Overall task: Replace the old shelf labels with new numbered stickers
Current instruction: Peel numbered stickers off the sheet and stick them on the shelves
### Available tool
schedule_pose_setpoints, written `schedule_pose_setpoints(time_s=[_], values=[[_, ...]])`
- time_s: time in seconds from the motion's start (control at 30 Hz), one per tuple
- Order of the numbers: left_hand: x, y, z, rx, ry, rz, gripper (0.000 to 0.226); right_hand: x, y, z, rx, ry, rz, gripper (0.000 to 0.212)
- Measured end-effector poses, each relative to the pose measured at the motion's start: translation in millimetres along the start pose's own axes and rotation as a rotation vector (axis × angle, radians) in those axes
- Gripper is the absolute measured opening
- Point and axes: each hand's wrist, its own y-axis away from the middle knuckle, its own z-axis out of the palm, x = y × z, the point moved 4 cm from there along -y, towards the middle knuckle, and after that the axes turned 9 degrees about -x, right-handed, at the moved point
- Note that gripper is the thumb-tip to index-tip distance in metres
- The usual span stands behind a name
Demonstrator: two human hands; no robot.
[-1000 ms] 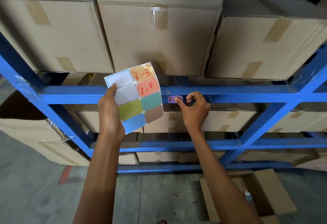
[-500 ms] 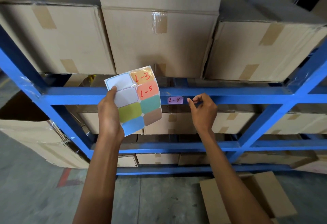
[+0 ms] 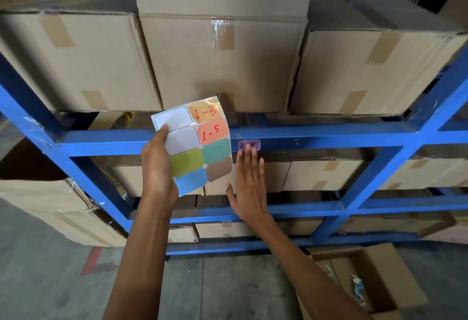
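My left hand [image 3: 157, 165] grips a sheet of coloured stickers [image 3: 196, 142], held upright in front of the blue shelf beam [image 3: 329, 137]. Two stickers on the sheet read 1-3 and 1-5 in red; two white spaces are empty. A small purple sticker [image 3: 253, 144] marked 1-4 is stuck on the beam, just right of the sheet. My right hand [image 3: 249, 188] is flat with fingers extended, its fingertips touching the sticker's lower edge and covering part of the writing.
Taped cardboard boxes [image 3: 222, 59] fill the shelf above the beam, and more boxes [image 3: 321, 175] sit on the lower levels. A diagonal blue brace [image 3: 379, 175] runs at right. An open carton [image 3: 374, 284] lies on the concrete floor at bottom right.
My right hand has left its pinch at the sticker's right end, opened flat and moved left under the sticker, fingertips now on it. The sheet in my left hand stays put.
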Motion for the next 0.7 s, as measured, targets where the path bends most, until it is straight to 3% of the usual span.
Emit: schedule_pose_setpoints(time_s=[0.27,0.5,0.7], values=[[5.8,-4.0,-9.2,0.030,-0.002,0.018,0.024,22.0,-18.8,15.7,-0.154,0.096,0.063,0.123],[4.5,-0.6,-1.8,0.007,-0.004,0.009,0.025,15.6,-12.2,2.3,-0.105,0.130,0.095,0.121],[7.6,-3.1,4.3,0.004,-0.004,0.007,0.024,18.4,-27.1,-3.4,-0.189,0.128,0.092,0.119]])
